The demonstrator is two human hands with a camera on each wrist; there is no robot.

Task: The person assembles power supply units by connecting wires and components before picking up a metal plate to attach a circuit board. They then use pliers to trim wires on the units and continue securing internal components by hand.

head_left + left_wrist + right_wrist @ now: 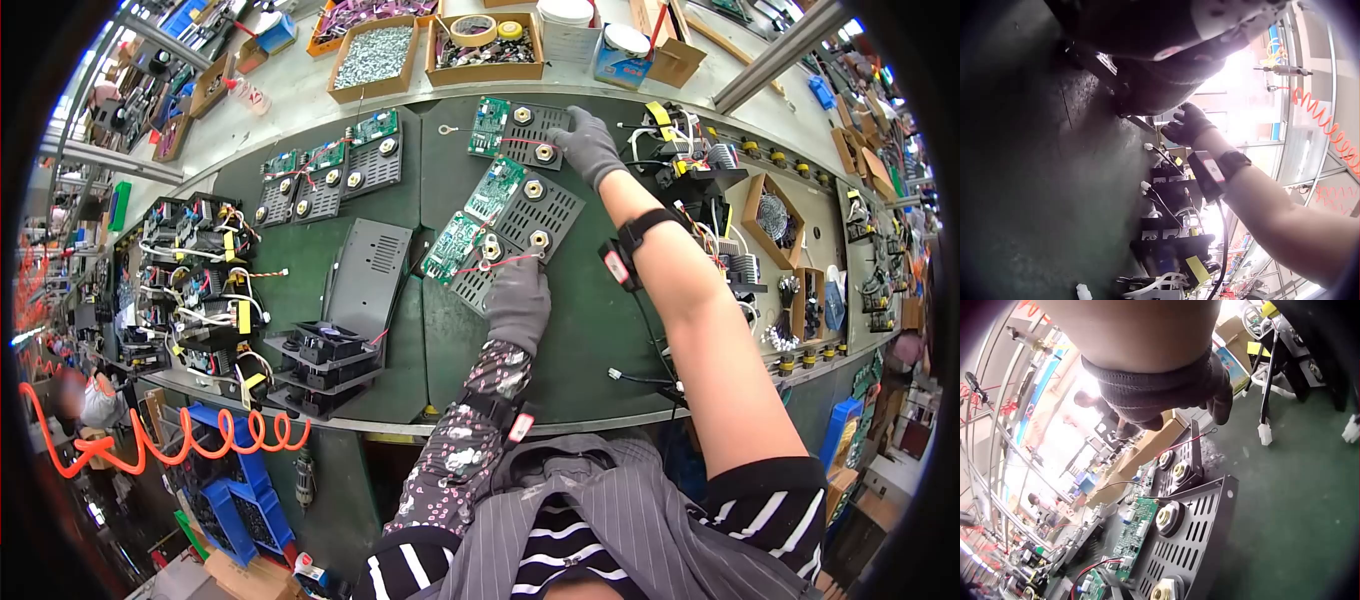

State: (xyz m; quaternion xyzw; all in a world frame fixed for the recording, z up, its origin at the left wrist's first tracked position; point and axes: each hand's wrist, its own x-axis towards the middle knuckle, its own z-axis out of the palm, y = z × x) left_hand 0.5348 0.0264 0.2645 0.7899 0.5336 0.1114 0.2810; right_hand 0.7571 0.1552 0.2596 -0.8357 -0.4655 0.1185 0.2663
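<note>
Three dark slotted metal panels with green circuit boards and brass terminals lie at the centre of the bench. My gloved left hand [518,305] grips the right side of the nearest panel [468,290], its fingertips by a thin red wire [510,262]. That hand hides part of the panel. Just beyond it lies the middle panel [560,212]. My gloved right hand [590,150] reaches to the right edge of the farthest panel [524,150], fingers extended. In the right wrist view a ring-ended red wire [1192,440] runs close under its fingertips.
More board-fitted panels [375,165] lie back left. A grey sheet-metal cover [370,260] and stacked black parts [325,350] are left of centre. Wired assemblies [205,240] line the left side, others [690,150] the right. Parts boxes [485,72] stand behind.
</note>
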